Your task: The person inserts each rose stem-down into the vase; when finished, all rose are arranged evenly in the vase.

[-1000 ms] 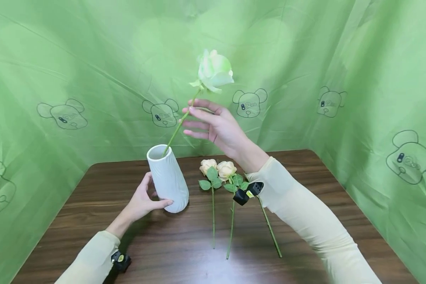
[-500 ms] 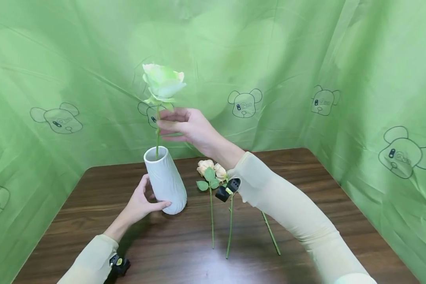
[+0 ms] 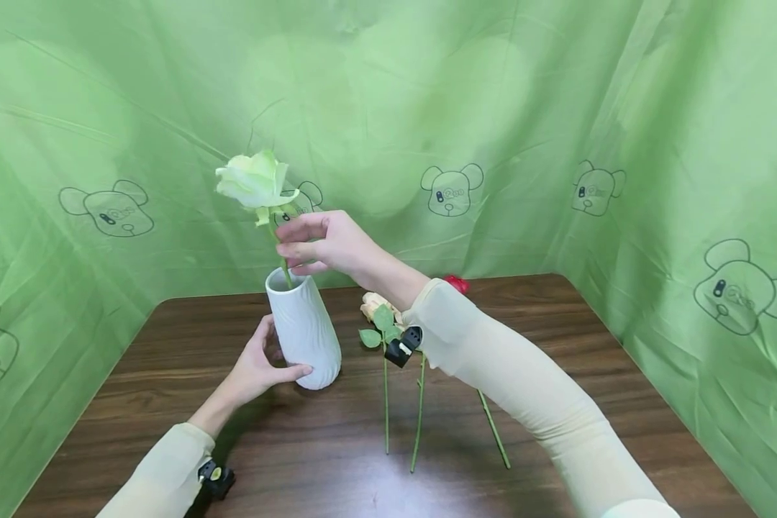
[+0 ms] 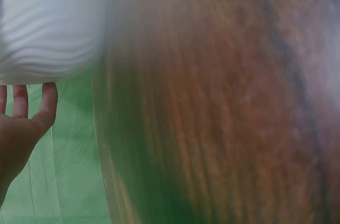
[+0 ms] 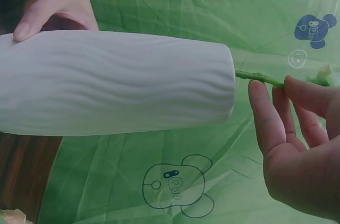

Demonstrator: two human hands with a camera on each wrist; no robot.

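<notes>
A white ribbed vase (image 3: 306, 331) stands on the wooden table, left of the middle. Low on its side my left hand (image 3: 257, 365) grips it, thumb across the front; the left wrist view shows several fingers (image 4: 49, 102) against the vase's wall. Over the vase mouth, my right hand (image 3: 330, 244) pinches the green stem of a pale green-white rose (image 3: 254, 180). In the right wrist view the stem (image 5: 259, 77) runs from between thumb and fingertips into the mouth. The bloom leans left above the hand, and the stem's lower end is hidden inside the vase.
Right of the vase lies a peach rose (image 3: 377, 306) with green leaves. Beside it are two more stems (image 3: 419, 424), their upper parts hidden by my right sleeve. A red bloom (image 3: 456, 283) shows behind the sleeve. Green curtains (image 3: 388, 108) surround the wooden table (image 3: 285, 460).
My right hand has moved left and down with the pale rose, and its stem has sunk deeper into the vase. The left hand has stayed on the vase. The red bloom has come into view.
</notes>
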